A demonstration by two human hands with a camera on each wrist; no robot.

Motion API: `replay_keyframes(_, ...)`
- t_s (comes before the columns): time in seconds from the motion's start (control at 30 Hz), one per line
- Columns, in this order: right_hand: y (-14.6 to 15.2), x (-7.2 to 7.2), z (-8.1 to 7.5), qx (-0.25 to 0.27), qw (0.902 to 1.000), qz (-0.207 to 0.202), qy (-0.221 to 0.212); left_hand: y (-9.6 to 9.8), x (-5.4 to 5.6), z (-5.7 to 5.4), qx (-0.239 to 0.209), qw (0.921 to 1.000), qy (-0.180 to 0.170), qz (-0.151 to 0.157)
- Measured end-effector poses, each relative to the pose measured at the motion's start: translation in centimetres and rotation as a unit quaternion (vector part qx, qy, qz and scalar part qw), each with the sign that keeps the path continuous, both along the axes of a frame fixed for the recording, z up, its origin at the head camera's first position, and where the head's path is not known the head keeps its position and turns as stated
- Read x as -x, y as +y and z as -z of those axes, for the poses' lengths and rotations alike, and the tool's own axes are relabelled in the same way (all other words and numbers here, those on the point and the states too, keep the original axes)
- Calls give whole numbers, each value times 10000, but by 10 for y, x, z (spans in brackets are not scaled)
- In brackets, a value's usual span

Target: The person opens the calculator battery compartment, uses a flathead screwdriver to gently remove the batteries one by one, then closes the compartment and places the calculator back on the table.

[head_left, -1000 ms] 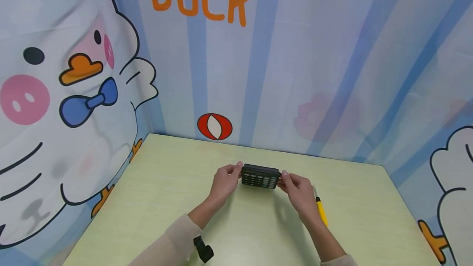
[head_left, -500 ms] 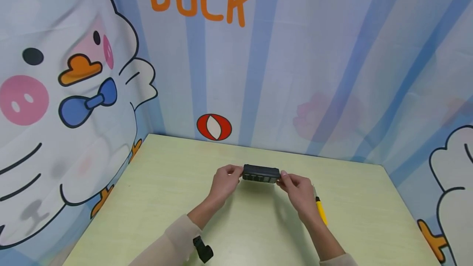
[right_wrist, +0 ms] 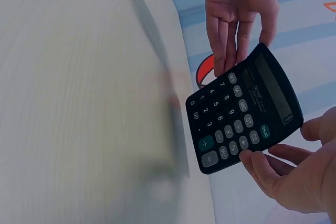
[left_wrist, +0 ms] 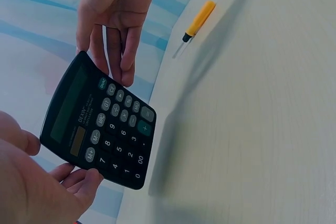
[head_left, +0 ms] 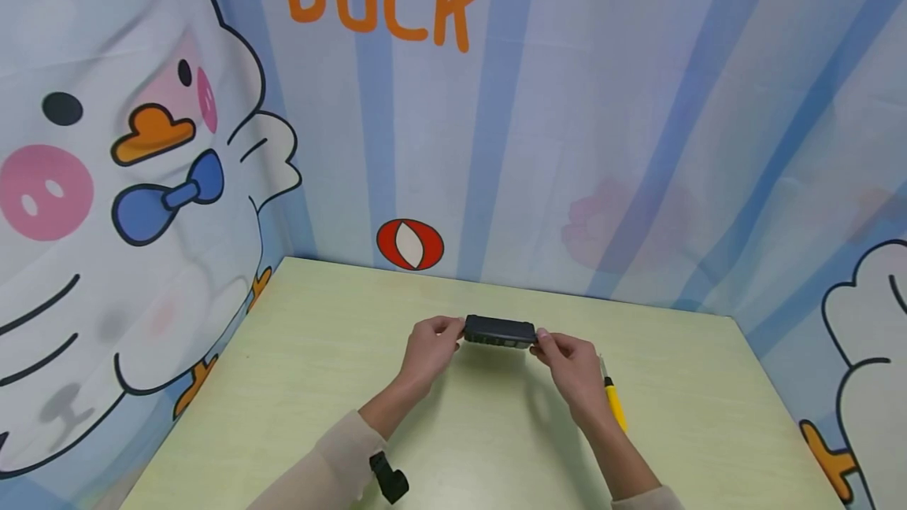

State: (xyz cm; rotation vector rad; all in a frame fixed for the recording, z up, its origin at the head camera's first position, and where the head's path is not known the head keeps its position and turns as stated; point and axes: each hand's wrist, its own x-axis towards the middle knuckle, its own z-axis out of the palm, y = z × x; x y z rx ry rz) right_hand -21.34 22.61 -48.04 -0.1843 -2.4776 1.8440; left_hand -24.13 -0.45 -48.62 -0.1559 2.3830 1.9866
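A black calculator (head_left: 499,330) is held up off the table between both hands, its top edge toward the head camera. My left hand (head_left: 431,352) grips its left end between thumb and fingers, and my right hand (head_left: 572,372) grips the right end the same way. Both wrist views show the keypad side of the calculator (left_wrist: 100,124), with grey and green keys, a display and a small solar strip. In the right wrist view the calculator (right_wrist: 244,111) hangs tilted, with the fingers of each hand at opposite sides.
A screwdriver with a yellow handle (head_left: 616,406) lies on the pale table (head_left: 319,352) just right of my right forearm. A printed duck curtain (head_left: 567,140) rises behind and beside the table. A black strap (head_left: 389,478) is on my left wrist.
The calculator has tipped between my hands: its keys faced the head camera a second ago, and now mostly its top edge shows. Both hands stay almost in place.
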Motion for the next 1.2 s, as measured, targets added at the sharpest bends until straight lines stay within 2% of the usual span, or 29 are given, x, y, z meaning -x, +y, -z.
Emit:
replay_keyframes(0.27, -1, 1, 1, 44, 10000, 18, -2, -3, 1, 3, 71, 10000, 56, 27)
replay_keyframes(0.57, -4, 1, 4, 183, 9998, 75, 32, -5, 1, 4, -117, 9995, 263, 144)
replay_keyframes(0.93, -6, 0, 10, -49, 9995, 326, 21, -3, -4, 6, -97, 9996, 259, 64)
replay_keyframes(1.2, -10, 0, 12, -378, 9982, 463, 47, -1, -4, 8, -167, 9995, 263, -67)
